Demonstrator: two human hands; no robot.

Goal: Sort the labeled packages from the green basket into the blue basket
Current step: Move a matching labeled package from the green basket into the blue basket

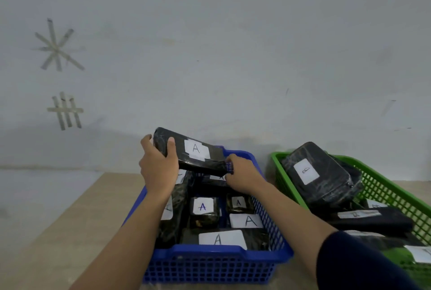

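Observation:
A black wrapped package (210, 155) with a white "A" label is held tilted over the far end of the blue basket (210, 257). My left hand (158, 166) grips its far left end, and my right hand (242, 174) holds its near right end. Inside the blue basket lie several black packages labelled "A" (204, 210). To the right stands the green basket (384, 194), holding black packages, the top one (326, 180) marked "B".
Both baskets sit on a light wooden table (70, 231) against a pale wall. Tape marks (58, 47) are stuck on the wall at the left. The table's left edge runs diagonally, with floor beyond it.

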